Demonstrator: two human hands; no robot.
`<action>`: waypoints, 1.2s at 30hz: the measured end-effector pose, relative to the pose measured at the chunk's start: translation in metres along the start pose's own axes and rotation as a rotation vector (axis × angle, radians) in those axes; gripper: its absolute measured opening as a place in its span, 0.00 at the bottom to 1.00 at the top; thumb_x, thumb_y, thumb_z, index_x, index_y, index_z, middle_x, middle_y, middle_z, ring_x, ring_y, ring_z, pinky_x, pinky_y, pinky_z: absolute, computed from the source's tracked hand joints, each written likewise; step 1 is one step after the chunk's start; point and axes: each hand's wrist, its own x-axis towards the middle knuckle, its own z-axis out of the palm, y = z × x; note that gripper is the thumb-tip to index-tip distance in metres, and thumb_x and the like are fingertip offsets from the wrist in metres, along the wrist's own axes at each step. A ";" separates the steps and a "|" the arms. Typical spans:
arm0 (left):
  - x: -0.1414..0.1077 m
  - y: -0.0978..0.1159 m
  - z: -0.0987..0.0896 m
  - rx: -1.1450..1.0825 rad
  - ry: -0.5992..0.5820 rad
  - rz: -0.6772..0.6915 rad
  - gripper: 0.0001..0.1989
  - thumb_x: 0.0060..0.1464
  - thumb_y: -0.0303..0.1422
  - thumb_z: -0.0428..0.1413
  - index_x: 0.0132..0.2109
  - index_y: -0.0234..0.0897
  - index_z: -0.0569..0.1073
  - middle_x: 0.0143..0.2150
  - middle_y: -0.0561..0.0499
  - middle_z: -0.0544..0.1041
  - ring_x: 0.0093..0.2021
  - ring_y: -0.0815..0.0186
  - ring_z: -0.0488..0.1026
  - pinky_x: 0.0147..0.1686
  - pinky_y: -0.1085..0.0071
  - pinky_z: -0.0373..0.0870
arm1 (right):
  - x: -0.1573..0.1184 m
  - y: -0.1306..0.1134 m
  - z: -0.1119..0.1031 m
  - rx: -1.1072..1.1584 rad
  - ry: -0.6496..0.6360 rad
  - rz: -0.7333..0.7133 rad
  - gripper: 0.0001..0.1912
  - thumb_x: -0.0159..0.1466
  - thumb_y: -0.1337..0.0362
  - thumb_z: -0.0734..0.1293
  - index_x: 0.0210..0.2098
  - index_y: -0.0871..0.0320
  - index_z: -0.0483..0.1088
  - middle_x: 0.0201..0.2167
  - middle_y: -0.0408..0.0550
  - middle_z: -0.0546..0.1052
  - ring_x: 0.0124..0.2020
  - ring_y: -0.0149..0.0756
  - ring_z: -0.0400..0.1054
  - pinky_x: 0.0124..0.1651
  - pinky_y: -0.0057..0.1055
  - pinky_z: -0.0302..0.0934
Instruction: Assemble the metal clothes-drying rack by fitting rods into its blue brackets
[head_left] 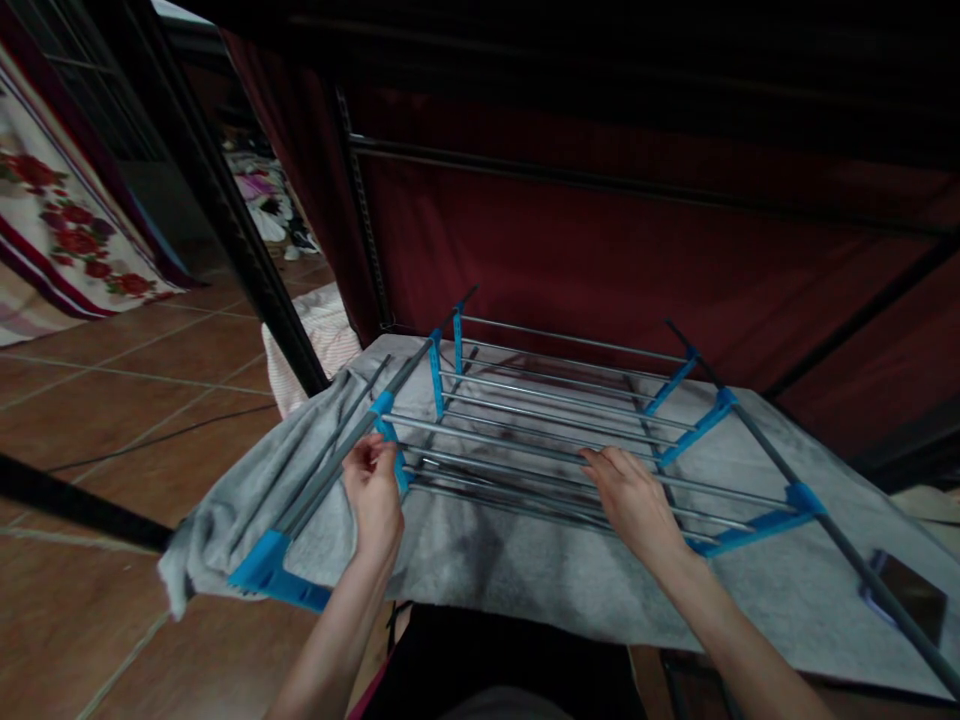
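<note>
A partly assembled rack of grey metal rods (525, 452) and blue plastic brackets lies on a grey cloth. My left hand (373, 488) is beside the left blue bracket (383, 404), with its fingers curled in a pinch. Whatever they hold, if anything, is hidden. My right hand (630, 492) is closed over the front crossbars, fingertips on a rod near the middle. On the right, a blue bracket (780, 518) joins the crossbars to a long side pole (862, 570). A blue end piece (274, 572) sits on the near end of the left pole.
Grey cloth (480, 560) covers the low surface under the rack. A phone (904, 597) lies at the right under the side pole. Black metal posts (217, 210) and a dark red curtain (570, 250) stand around it. Brown floor tiles (135, 400) spread to the left.
</note>
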 end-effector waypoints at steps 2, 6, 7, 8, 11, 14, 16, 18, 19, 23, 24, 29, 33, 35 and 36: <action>0.006 -0.006 0.000 0.020 0.086 0.076 0.18 0.47 0.34 0.62 0.47 0.38 0.73 0.44 0.50 0.75 0.44 0.66 0.72 0.50 0.66 0.67 | -0.001 0.001 0.001 0.002 -0.004 -0.001 0.15 0.71 0.64 0.58 0.53 0.60 0.70 0.37 0.52 0.74 0.39 0.42 0.69 0.45 0.38 0.64; 0.017 -0.004 0.009 0.024 -0.122 0.126 0.19 0.54 0.39 0.58 0.51 0.37 0.74 0.52 0.45 0.76 0.55 0.59 0.71 0.62 0.60 0.61 | 0.000 0.002 0.002 0.025 -0.006 -0.007 0.16 0.71 0.64 0.58 0.54 0.60 0.70 0.38 0.52 0.75 0.39 0.42 0.69 0.45 0.39 0.64; 0.019 -0.002 0.011 0.019 -0.145 0.131 0.19 0.55 0.41 0.57 0.51 0.37 0.75 0.52 0.44 0.77 0.56 0.58 0.71 0.63 0.60 0.59 | 0.000 0.002 0.002 0.035 -0.009 -0.011 0.16 0.71 0.64 0.58 0.55 0.60 0.69 0.38 0.52 0.75 0.39 0.42 0.69 0.45 0.38 0.64; 0.020 0.000 0.012 0.016 -0.146 0.134 0.19 0.56 0.41 0.56 0.50 0.36 0.76 0.51 0.44 0.78 0.57 0.58 0.71 0.64 0.60 0.58 | -0.001 0.003 0.003 0.046 -0.013 -0.015 0.16 0.71 0.64 0.58 0.55 0.60 0.69 0.38 0.52 0.75 0.39 0.42 0.69 0.45 0.38 0.65; 0.022 0.002 0.013 0.035 -0.136 0.139 0.19 0.56 0.43 0.56 0.49 0.35 0.77 0.49 0.44 0.79 0.54 0.57 0.73 0.63 0.59 0.61 | -0.002 0.003 0.005 0.076 -0.025 -0.029 0.16 0.71 0.65 0.58 0.54 0.60 0.69 0.38 0.52 0.75 0.39 0.42 0.69 0.45 0.38 0.65; 0.023 -0.002 0.011 0.045 -0.173 0.130 0.19 0.56 0.43 0.57 0.47 0.34 0.79 0.46 0.44 0.80 0.52 0.57 0.75 0.61 0.59 0.63 | -0.004 0.003 0.008 0.076 -0.030 -0.039 0.16 0.71 0.65 0.58 0.55 0.60 0.69 0.39 0.52 0.75 0.40 0.42 0.69 0.46 0.38 0.64; 0.024 -0.006 0.009 0.023 -0.179 0.116 0.19 0.56 0.43 0.57 0.47 0.35 0.79 0.46 0.44 0.80 0.51 0.57 0.75 0.60 0.59 0.64 | -0.004 0.004 0.008 0.074 -0.027 -0.044 0.16 0.71 0.66 0.59 0.56 0.60 0.69 0.39 0.52 0.75 0.40 0.42 0.69 0.46 0.38 0.64; 0.025 -0.008 0.008 0.006 -0.184 0.110 0.19 0.55 0.43 0.58 0.47 0.35 0.79 0.45 0.44 0.80 0.51 0.57 0.75 0.60 0.59 0.64 | -0.003 0.005 0.007 0.070 -0.017 -0.046 0.16 0.71 0.66 0.59 0.56 0.61 0.69 0.39 0.52 0.75 0.39 0.41 0.68 0.46 0.38 0.64; 0.026 -0.009 0.008 -0.002 -0.182 0.110 0.19 0.55 0.43 0.58 0.47 0.35 0.79 0.45 0.44 0.80 0.50 0.57 0.76 0.59 0.58 0.65 | -0.002 0.006 0.006 0.064 -0.012 -0.048 0.16 0.71 0.66 0.59 0.56 0.61 0.69 0.38 0.51 0.74 0.38 0.41 0.68 0.46 0.38 0.63; 0.025 -0.010 0.010 -0.009 -0.157 0.110 0.19 0.54 0.44 0.58 0.46 0.34 0.78 0.44 0.43 0.80 0.49 0.57 0.76 0.59 0.57 0.66 | 0.003 0.010 0.003 0.037 0.007 -0.057 0.16 0.71 0.66 0.60 0.56 0.61 0.70 0.36 0.51 0.74 0.37 0.40 0.67 0.45 0.37 0.63; 0.025 -0.010 0.011 -0.005 -0.152 0.107 0.20 0.54 0.44 0.58 0.47 0.34 0.78 0.44 0.43 0.80 0.49 0.56 0.76 0.58 0.57 0.66 | 0.005 0.010 0.002 0.036 0.013 -0.056 0.16 0.70 0.66 0.60 0.55 0.60 0.70 0.36 0.51 0.74 0.37 0.40 0.67 0.44 0.37 0.63; 0.024 -0.015 0.011 -0.001 -0.149 0.086 0.21 0.54 0.46 0.57 0.48 0.35 0.77 0.45 0.42 0.80 0.49 0.56 0.76 0.57 0.57 0.67 | 0.011 0.006 -0.004 -0.002 0.033 -0.049 0.16 0.71 0.65 0.59 0.54 0.61 0.71 0.36 0.51 0.74 0.37 0.40 0.66 0.44 0.37 0.62; 0.026 -0.012 0.011 0.050 -0.157 0.103 0.19 0.56 0.45 0.56 0.45 0.35 0.77 0.46 0.43 0.80 0.50 0.55 0.75 0.59 0.56 0.65 | 0.014 0.005 -0.004 -0.002 0.015 -0.068 0.16 0.71 0.65 0.58 0.54 0.61 0.70 0.38 0.52 0.75 0.38 0.41 0.66 0.45 0.38 0.61; 0.024 -0.009 0.011 0.092 -0.167 0.128 0.18 0.58 0.45 0.54 0.45 0.35 0.77 0.47 0.43 0.79 0.50 0.54 0.74 0.59 0.54 0.64 | 0.015 0.006 -0.002 -0.003 0.019 -0.060 0.16 0.72 0.64 0.58 0.54 0.60 0.70 0.39 0.53 0.75 0.39 0.43 0.67 0.44 0.39 0.61; 0.021 -0.008 0.009 0.119 -0.157 0.150 0.18 0.58 0.44 0.53 0.46 0.35 0.77 0.47 0.42 0.78 0.51 0.54 0.73 0.59 0.52 0.63 | 0.016 0.006 -0.002 -0.005 0.025 -0.050 0.16 0.72 0.63 0.58 0.54 0.59 0.70 0.39 0.53 0.75 0.39 0.44 0.67 0.44 0.40 0.61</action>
